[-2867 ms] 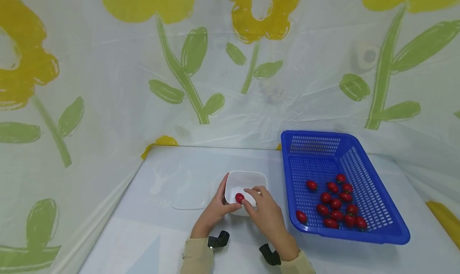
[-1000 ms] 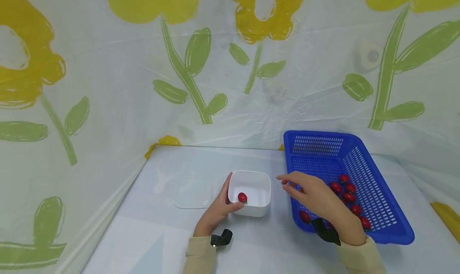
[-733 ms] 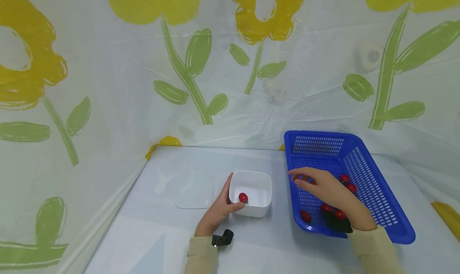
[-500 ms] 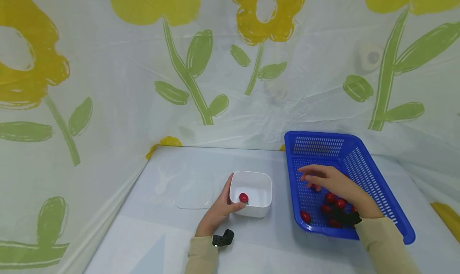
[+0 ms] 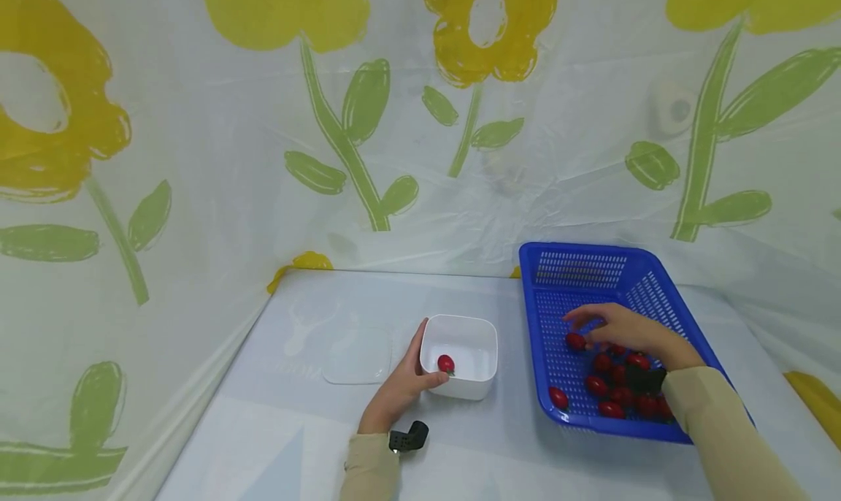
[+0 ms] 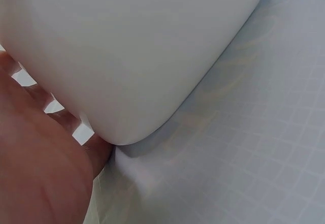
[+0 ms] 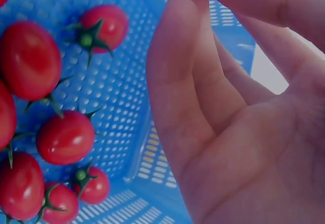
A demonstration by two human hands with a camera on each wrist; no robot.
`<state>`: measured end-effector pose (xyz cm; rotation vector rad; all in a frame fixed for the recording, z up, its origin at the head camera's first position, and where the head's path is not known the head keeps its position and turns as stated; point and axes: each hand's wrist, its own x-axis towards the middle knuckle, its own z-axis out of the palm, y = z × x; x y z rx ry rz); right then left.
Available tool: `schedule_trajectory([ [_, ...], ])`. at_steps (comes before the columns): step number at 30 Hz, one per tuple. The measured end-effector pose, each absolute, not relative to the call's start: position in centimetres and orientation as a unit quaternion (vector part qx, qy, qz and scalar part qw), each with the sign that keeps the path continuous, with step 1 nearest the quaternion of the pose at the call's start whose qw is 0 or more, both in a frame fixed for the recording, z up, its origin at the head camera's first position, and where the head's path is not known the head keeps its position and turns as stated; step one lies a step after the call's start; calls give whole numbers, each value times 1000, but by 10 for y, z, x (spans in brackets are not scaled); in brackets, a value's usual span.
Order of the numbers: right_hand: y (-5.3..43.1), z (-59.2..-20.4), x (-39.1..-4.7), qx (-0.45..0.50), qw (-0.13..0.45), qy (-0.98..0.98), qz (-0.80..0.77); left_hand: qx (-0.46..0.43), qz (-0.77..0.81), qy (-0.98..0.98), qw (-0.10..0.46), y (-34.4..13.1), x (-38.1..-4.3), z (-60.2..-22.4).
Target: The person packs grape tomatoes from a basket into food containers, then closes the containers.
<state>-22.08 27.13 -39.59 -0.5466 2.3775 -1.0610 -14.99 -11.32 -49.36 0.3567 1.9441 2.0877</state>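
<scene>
My left hand [image 5: 402, 380] holds a square white plastic container [image 5: 468, 390] by its left side, thumb at the front rim and fingers along the wall. A red cherry tomato [image 5: 446, 364] lies inside it. In the left wrist view the container's pale wall [image 6: 142, 56] fills much of the frame, with fingers partly behind it. My right hand [image 5: 624, 327] is over the blue basket [image 5: 534, 340], fingers loosely bent, with nothing between them. Just below its fingertips lies one cherry tomato [image 5: 575, 341]. The right wrist view has a green-topped tomato [image 7: 109, 28] apart from the fingers.
Several more cherry tomatoes [image 5: 611, 409] lie in the basket's near part, some hidden by the right wrist. A clear flat lid [image 5: 357, 355] rests on the white table [image 5: 263, 413] left of the container. A flower-printed curtain [image 5: 420, 216] stands behind the table.
Earlier the right hand was at the container, by the tomato inside. It has moved right and over the basket, down close to a tomato. The left hand keeps holding the container.
</scene>
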Motion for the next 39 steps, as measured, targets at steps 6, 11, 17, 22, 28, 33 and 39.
schedule_trajectory([
  [6,276,-400,-225,-168,247,880,-369,127,713,677,131,-111,-151,-492],
  [11,280,-408,-229,-149,263,882,-362,120,712,679,136,-110,-150,-494],
  [17,286,-418,-232,-128,287,875,-367,117,714,675,144,-108,-149,-495],
  [22,288,-427,-232,-101,300,876,-364,125,714,674,146,-108,-144,-480],
  [28,284,-435,-227,-98,310,876,-357,121,700,689,146,-113,-143,-478],
  [33,280,-434,-230,-110,314,881,-336,125,704,685,141,-113,-142,-476],
  [39,273,-435,-235,-117,320,879,-334,125,713,674,144,-117,-144,-479],
])
